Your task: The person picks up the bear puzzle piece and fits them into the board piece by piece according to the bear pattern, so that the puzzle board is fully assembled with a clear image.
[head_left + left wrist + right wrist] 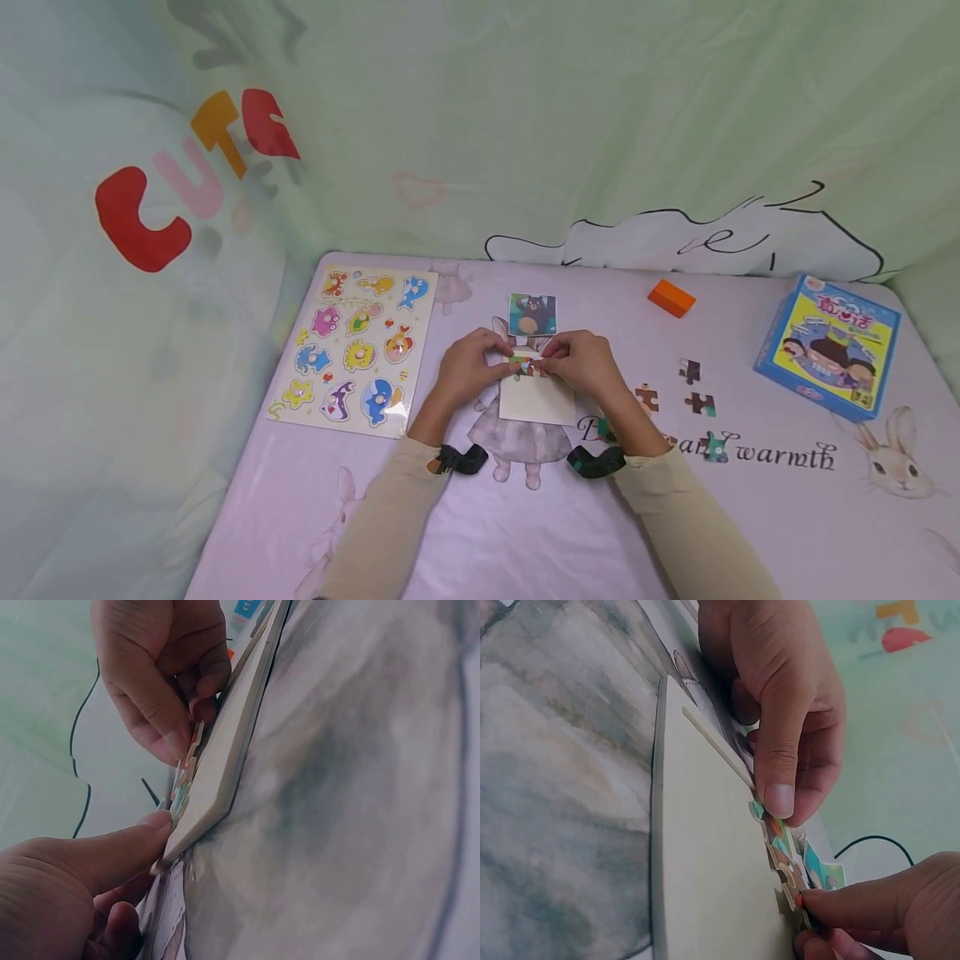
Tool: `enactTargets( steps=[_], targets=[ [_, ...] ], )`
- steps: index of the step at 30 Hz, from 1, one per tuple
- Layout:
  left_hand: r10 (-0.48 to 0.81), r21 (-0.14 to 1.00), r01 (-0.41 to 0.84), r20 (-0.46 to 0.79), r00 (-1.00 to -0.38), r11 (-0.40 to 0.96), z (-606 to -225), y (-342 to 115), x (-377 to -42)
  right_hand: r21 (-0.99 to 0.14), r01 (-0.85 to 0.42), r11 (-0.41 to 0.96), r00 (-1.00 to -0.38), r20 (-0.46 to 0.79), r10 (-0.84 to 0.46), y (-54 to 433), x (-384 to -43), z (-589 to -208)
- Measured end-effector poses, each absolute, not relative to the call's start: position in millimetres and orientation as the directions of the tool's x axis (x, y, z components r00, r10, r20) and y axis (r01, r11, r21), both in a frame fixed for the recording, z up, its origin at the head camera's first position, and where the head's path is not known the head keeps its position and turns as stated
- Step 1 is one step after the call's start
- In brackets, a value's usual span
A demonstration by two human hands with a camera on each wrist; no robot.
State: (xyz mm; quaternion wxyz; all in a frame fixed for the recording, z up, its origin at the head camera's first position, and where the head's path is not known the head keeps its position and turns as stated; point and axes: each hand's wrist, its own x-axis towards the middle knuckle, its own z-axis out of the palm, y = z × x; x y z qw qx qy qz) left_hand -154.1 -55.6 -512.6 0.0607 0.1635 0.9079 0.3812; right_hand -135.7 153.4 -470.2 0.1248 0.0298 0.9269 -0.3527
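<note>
Near the table's middle lies a cream puzzle board (537, 404), with a row of joined jigsaw pieces (527, 367) along its far edge. My left hand (474, 367) is at the row's left end, thumb on a piece and fingers curled by the board's edge. From the other side my right hand (583, 362) pinches a jigsaw piece (799, 898) at the row's right end. Both thumbs show close together over the pieces in the left wrist view. Just beyond the board lies a bear picture card (533, 315).
Loose jigsaw pieces (701, 404) lie right of the board, some partly behind my right forearm. A peg puzzle of sea animals (352, 354) is at the left. An orange block (671, 298) and a blue-and-yellow box (828, 346) stand toward the back right.
</note>
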Motion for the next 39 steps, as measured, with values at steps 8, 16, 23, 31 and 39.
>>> enactTargets(
  steps=[8,16,23,31,39],
  targets=[
    [0.34,0.714,0.252,0.02,-0.94,0.653,-512,-55,-154,-0.647,0.138,0.75,-0.969,-0.246,-0.034,154,-136,-469],
    [0.34,0.72,0.244,0.012,-0.94,0.65,-511,-54,-153,-0.614,0.119,0.78,-0.969,-0.244,-0.044,164,-137,-464],
    [0.336,0.717,0.24,0.008,-0.942,0.654,-511,-54,-154,-0.626,0.134,0.769,-0.951,-0.3,-0.079,172,-139,-464],
    [0.242,0.71,0.152,-0.027,-0.97,0.688,-506,-46,-152,-0.619,0.144,0.772,-0.943,-0.321,-0.082,171,-143,-465],
    [0.151,0.669,0.092,-0.031,-0.988,0.738,-504,-33,-149,-0.604,0.147,0.783,-0.938,-0.336,-0.083,171,-144,-465]
  ],
)
